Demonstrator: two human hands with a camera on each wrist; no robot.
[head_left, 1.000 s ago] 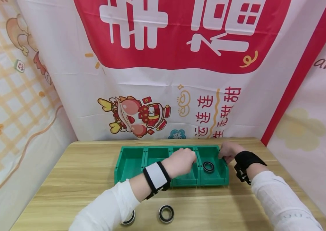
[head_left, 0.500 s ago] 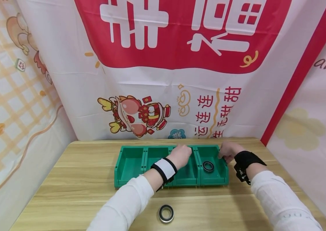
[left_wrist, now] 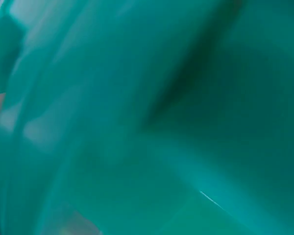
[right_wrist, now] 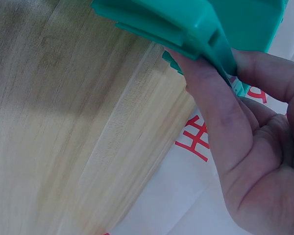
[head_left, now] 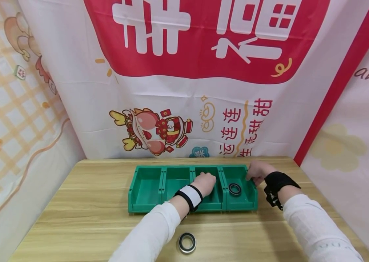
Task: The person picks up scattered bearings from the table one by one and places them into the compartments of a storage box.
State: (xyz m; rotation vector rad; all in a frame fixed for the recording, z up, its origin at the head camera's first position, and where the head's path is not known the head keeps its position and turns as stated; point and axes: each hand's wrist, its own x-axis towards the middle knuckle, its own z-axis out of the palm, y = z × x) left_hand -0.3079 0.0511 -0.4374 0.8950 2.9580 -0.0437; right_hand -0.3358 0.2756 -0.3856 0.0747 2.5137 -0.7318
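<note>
We see a glossy green plastic tray [head_left: 146, 208] near the wood-grain worktop's [head_left: 96, 196] back edge, our right hand [head_left: 257, 171] pinching its right wall [right_wrist: 219, 49]. Our left hand [head_left: 205, 183] blocks the third bin [head_left: 212, 206], its grip hidden. The rightmost bin [head_left: 244, 202] holds a black ring [head_left: 230, 190]; a second ring [head_left: 181, 243] lies toward the front edge, wood all round.

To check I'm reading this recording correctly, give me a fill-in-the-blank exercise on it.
The row of green bins has ____ compartments.
Counted from the left, the left hand is at the ____ compartment.
The right hand grips the row's ____ end.
Besides the bearing in the bins, ____ more shows on the table.

Missing words: four; third; right; one.
</note>
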